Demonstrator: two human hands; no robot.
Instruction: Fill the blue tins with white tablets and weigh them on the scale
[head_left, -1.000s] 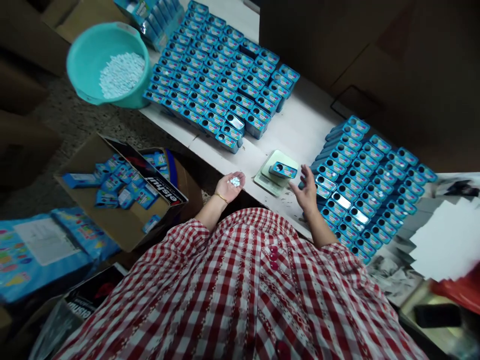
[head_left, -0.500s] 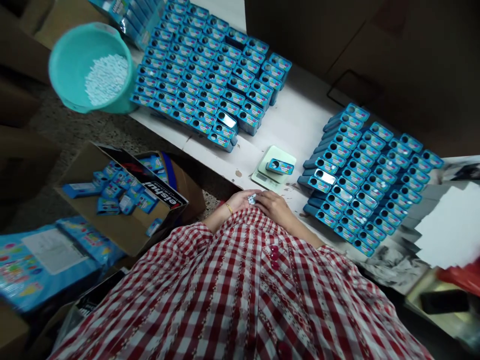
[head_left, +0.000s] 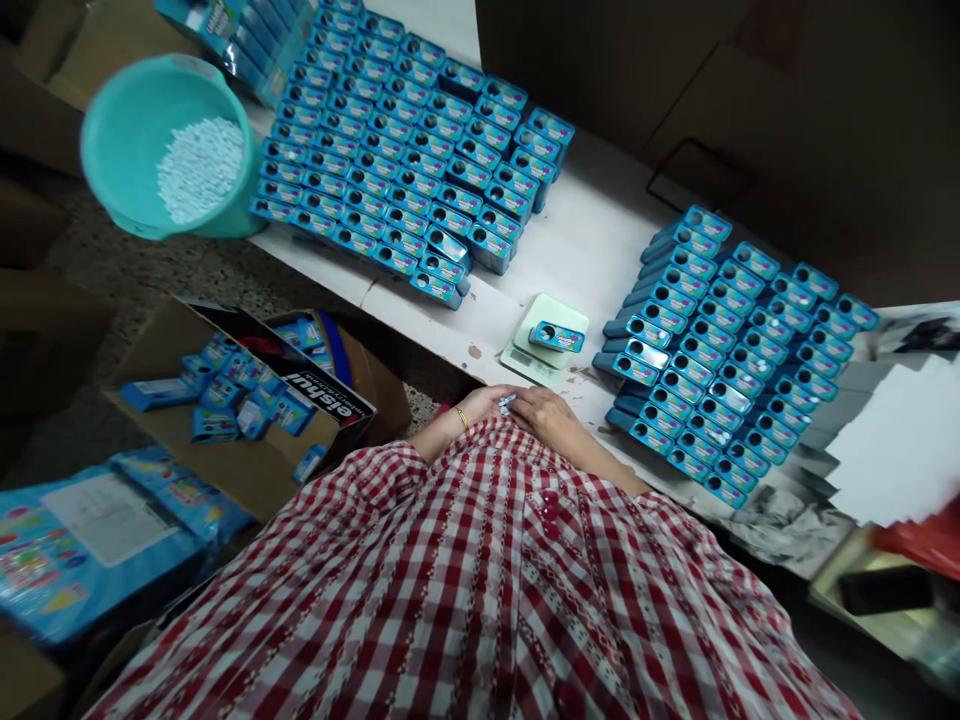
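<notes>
At the front of my clothes, just below the table edge, my left hand (head_left: 484, 402) is cupped around a few small white pellets (head_left: 506, 402). A yellow bracelet circles that wrist. My right hand (head_left: 545, 412) comes in from the other side, its bent fingers pressed against the same pellets. Its fingertips are partly hidden. Just beyond the hands, a pale digital scale (head_left: 523, 358) lies on the white table (head_left: 577, 240). One small blue box with a round hole in its top (head_left: 557, 337) rests on the scale.
Rows of similar blue boxes (head_left: 390, 150) stand at left, with another block of boxes (head_left: 720, 350) at right. A turquoise tub (head_left: 112, 130) holds many white pellets. Below the table, an open carton (head_left: 240, 470) contains loose blue boxes. A dark phone (head_left: 885, 590) lies at lower right.
The view has shifted slightly. Both hands stay together at the pellets, with only small finger movement. The box on the scale remains in place.
</notes>
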